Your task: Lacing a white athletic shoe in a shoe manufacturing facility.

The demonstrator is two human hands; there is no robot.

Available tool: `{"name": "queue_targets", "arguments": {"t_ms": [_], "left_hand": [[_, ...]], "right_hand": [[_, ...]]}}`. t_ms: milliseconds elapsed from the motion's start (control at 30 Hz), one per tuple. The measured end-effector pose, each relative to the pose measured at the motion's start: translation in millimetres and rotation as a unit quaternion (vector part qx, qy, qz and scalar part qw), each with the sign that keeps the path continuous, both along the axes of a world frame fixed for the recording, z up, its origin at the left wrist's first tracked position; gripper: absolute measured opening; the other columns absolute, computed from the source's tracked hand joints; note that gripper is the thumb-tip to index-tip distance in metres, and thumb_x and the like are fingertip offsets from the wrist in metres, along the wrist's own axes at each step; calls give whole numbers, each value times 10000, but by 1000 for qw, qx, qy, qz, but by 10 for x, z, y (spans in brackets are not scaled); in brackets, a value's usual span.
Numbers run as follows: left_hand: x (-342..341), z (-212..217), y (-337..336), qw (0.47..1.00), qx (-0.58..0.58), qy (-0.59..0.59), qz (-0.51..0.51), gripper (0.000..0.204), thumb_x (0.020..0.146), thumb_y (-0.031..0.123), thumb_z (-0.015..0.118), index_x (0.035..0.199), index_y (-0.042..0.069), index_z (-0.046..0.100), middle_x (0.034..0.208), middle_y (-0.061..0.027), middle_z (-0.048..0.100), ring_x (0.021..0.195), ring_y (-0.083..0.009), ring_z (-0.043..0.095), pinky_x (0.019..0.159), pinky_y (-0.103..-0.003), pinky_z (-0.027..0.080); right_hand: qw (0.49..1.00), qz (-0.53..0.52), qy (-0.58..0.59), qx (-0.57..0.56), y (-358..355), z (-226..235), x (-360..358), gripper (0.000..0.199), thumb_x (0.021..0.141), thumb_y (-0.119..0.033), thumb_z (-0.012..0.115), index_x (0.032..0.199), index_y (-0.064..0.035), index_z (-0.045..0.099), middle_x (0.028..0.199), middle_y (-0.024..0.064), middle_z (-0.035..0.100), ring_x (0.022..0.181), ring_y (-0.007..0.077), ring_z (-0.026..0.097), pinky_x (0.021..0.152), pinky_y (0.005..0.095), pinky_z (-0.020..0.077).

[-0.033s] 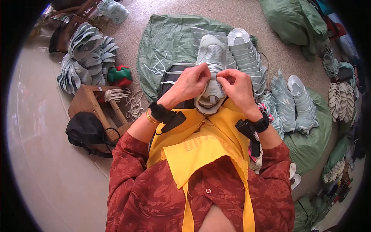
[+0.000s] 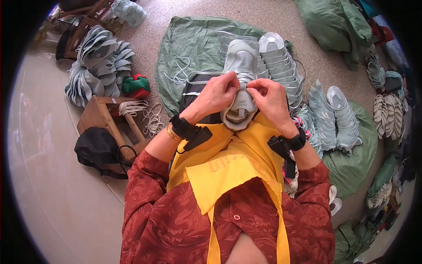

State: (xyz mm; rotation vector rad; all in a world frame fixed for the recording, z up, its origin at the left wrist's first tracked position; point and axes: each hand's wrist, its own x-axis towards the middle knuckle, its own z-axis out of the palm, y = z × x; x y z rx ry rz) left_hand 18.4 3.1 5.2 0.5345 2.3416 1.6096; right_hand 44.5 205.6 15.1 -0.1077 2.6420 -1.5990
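A pale grey shoe upper [image 2: 243, 56] lies on my lap with its toe pointing away from me and its tongue showing. Over its throat, my left hand [image 2: 218, 93] pinches thumb and forefinger together on the left side. My right hand [image 2: 271, 97] makes a matching pinch on the right, its fingertips against a small light tab at the tongue. Whatever thin piece the fingertips hold is hidden by the fingers. White shoelace [image 2: 200, 82] runs out leftward from the upper, past my left hand, and its loose end curls on the green cloth. A yellow apron [image 2: 224, 169] covers my lap.
Green sheeting [image 2: 176, 39] is spread ahead, with nested shoe uppers [image 2: 279, 61] on it. More uppers [image 2: 323, 116] rest on a green sack [image 2: 351, 171] at right. Left stand a wooden stool [image 2: 99, 116], a black bag [image 2: 99, 149], hanging white laces [image 2: 154, 121] and piled grey pieces [image 2: 94, 66].
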Motion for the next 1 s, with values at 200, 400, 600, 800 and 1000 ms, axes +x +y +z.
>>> {"name": "queue_targets", "arguments": {"t_ms": [200, 400, 600, 800, 1000], "left_hand": [[4, 15, 61, 997, -34, -46, 48, 119, 905, 88, 631, 958, -17, 618, 760, -42, 621, 683, -102, 542, 624, -280, 467], [14, 110, 8, 997, -21, -59, 35, 69, 934, 69, 617, 949, 3, 606, 766, -20, 625, 697, -71, 555, 630, -257, 469], [-90, 113, -200, 999, -13, -51, -2, 36, 951, 39, 582, 950, 3, 583, 750, -23, 588, 707, -74, 546, 646, -251, 460], [-113, 317, -283, 997, -14, -78, -17, 40, 988, 30, 572, 954, 9, 573, 812, 16, 589, 781, -48, 558, 698, -222, 465], [-96, 285, -132, 1000, 4, -20, -14, 80, 946, 53, 631, 967, 1, 574, 861, -27, 614, 792, -98, 596, 699, -265, 491]], "right_hand": [[994, -7, -89, -64, -4, 55, -12, 102, 886, -64, 726, 943, 21, 734, 743, 80, 723, 611, 104, 682, 569, 259, 529], [997, 1, -27, -72, 35, 76, 25, 57, 911, -24, 687, 897, 31, 687, 736, 51, 702, 618, 103, 682, 566, 244, 538], [960, -82, -79, -257, 660, 291, 129, 23, 941, -13, 630, 963, -9, 632, 991, 134, 719, 731, 122, 700, 649, 239, 587], [814, -223, -57, -533, 1784, 339, 308, 129, 964, -5, 578, 1080, 50, 588, 1173, 196, 674, 876, 141, 678, 769, 224, 588], [786, -207, 4, -583, 3027, 23, 568, 229, 955, 2, 577, 1140, 136, 561, 1132, 195, 656, 871, 176, 655, 832, 266, 598]]}}
